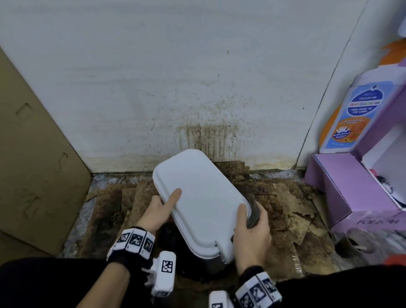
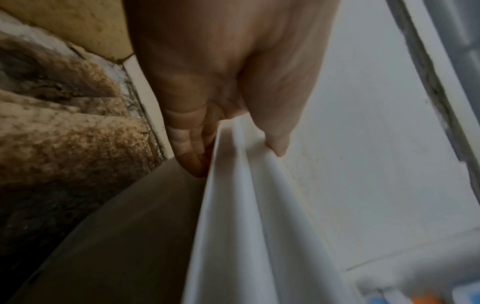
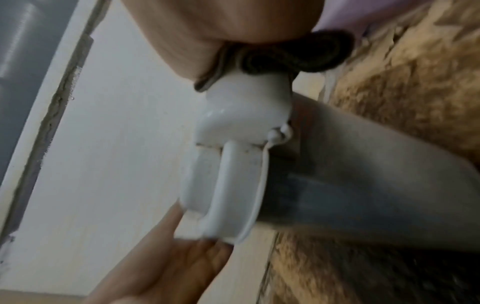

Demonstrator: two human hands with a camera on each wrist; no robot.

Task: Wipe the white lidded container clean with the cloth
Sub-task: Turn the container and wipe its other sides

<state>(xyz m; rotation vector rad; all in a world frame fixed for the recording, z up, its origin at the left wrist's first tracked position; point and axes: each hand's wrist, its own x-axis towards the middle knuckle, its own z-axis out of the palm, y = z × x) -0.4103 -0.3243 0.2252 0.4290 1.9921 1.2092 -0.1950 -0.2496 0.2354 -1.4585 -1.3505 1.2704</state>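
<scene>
White plastic fills the centre of the head view: the lid of the white lidded container (image 1: 199,198), held tilted above a stained floor (image 1: 285,219), its far end toward the spattered wall (image 1: 154,69) in the upper half of the frame. Below the lid the body looks grey and translucent. At the lid's lower-left edge the left hand (image 1: 158,210) grasps the rim, thumb lying flat on top and the fingers tucked beneath; the left wrist view shows the thumb and fingertips pinching the rim between them. At the lid's lower-right corner the right hand (image 1: 251,236) grips the container with a dark cloth (image 1: 254,214) bunched under its fingers, thumb resting on the lid's edge. In the right wrist view the cloth sits pressed between the palm and the lid's rounded corner, beside a white latch (image 3: 228,185). Both wrists wear bands with black-and-white markers. Along the left edge of the head view leans a sheet of brown cardboard (image 1: 25,156); at the right edge stands a purple display stand (image 1: 351,185) carrying a white bottle with a blue label (image 1: 359,112).
</scene>
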